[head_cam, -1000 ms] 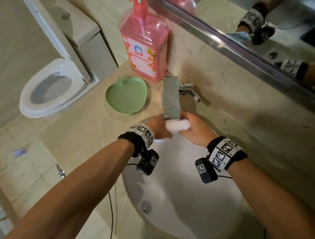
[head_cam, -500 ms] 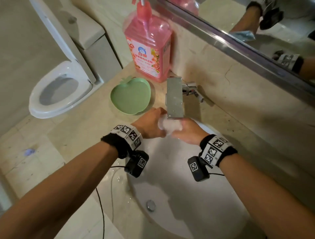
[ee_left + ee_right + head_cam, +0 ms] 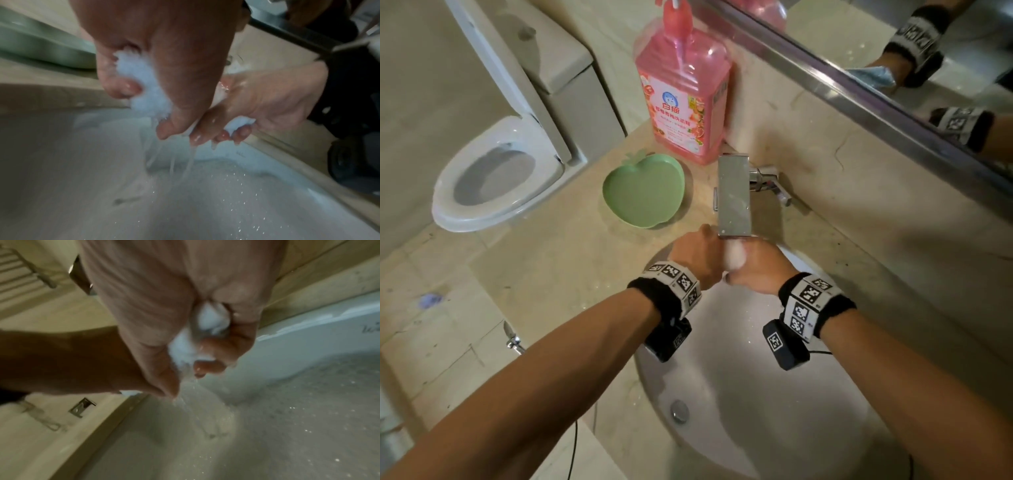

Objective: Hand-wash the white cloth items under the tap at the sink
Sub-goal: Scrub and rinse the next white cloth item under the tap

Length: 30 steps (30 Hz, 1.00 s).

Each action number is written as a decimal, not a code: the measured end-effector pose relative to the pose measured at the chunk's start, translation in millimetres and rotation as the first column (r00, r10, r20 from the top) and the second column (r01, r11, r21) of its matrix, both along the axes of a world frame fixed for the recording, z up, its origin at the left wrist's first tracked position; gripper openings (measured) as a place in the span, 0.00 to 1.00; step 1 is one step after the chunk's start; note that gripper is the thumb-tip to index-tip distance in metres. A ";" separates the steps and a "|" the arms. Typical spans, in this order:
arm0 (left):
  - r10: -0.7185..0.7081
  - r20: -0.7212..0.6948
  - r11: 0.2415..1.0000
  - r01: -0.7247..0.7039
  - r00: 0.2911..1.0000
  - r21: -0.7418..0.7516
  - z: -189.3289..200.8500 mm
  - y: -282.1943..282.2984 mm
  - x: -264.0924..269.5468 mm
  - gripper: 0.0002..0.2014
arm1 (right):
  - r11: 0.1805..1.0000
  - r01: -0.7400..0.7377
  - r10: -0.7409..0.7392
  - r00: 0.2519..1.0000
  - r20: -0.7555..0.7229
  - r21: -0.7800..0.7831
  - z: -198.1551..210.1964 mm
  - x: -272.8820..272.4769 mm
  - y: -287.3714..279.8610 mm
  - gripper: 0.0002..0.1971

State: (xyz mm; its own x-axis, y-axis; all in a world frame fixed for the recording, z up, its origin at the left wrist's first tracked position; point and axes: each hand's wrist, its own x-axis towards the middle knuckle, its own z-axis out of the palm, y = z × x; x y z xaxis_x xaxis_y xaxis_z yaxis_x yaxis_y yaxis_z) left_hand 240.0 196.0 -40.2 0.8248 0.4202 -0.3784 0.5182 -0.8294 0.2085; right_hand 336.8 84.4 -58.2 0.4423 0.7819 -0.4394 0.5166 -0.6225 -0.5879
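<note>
A small wet white cloth [image 3: 734, 256] is bunched between both hands just under the flat chrome tap [image 3: 733, 195], over the back of the white sink [image 3: 756, 394]. My left hand [image 3: 698, 255] grips one end of the white cloth [image 3: 144, 84] with curled fingers. My right hand [image 3: 758, 265] grips the other end of the white cloth [image 3: 197, 335]. Water streams down from the cloth and fingers into the basin. Most of the cloth is hidden inside the fists.
A green apple-shaped dish [image 3: 643, 192] lies on the beige counter left of the tap. Behind it stands a pink detergent bottle [image 3: 683, 102] against the wall. A mirror edge [image 3: 859, 99] runs above. The toilet [image 3: 493, 181] is at far left. The drain plug [image 3: 679, 411] sits near the basin's front.
Both hands have drawn closer together under the tap, squeezing the cloth into a tighter bunch; less of it shows between them than a second ago.
</note>
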 end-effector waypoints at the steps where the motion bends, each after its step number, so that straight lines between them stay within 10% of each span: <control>1: -0.020 -0.058 1.000 0.021 0.998 0.021 -1.7 -3.0 5.2 0.17 | 1.000 -0.014 0.015 0.999 0.041 -0.022 -2.7 0.7 -1.4 0.30; 6: -0.204 -0.190 0.966 0.229 0.960 0.122 -13.1 -10.3 18.0 0.15 | 0.996 -0.068 0.084 0.957 0.278 -0.066 -11.9 2.8 -3.7 0.23; 12: -0.147 -0.118 0.988 0.152 0.982 0.030 -10.6 -11.7 20.8 0.16 | 0.987 -0.131 0.158 0.919 0.362 -0.097 -11.2 2.7 -5.5 0.12; 20: 0.112 -0.029 0.901 -0.113 0.993 -0.420 13.3 13.1 3.3 0.32 | 0.993 0.105 -0.101 0.992 -0.080 0.051 -8.7 0.3 -15.6 0.21; 25: 0.134 0.211 0.859 -0.007 0.968 -0.512 27.7 37.3 -22.4 0.23 | 0.964 0.262 -0.206 0.844 -0.495 0.046 4.9 -6.8 -6.3 0.19; 30: 0.166 0.238 0.852 -0.018 0.957 -0.523 29.9 46.2 -42.2 0.30 | 0.853 0.461 -0.276 0.797 -0.538 0.245 16.6 -20.3 12.3 0.19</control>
State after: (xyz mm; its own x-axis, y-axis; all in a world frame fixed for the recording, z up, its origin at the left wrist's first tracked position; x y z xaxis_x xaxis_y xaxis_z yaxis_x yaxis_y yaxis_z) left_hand 197.9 242.2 -10.3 0.8912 0.3079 -0.3332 0.4508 -0.5174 0.7274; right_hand 316.4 96.7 -41.6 0.5406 0.7398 -0.4004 -0.1055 -0.4126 -0.9048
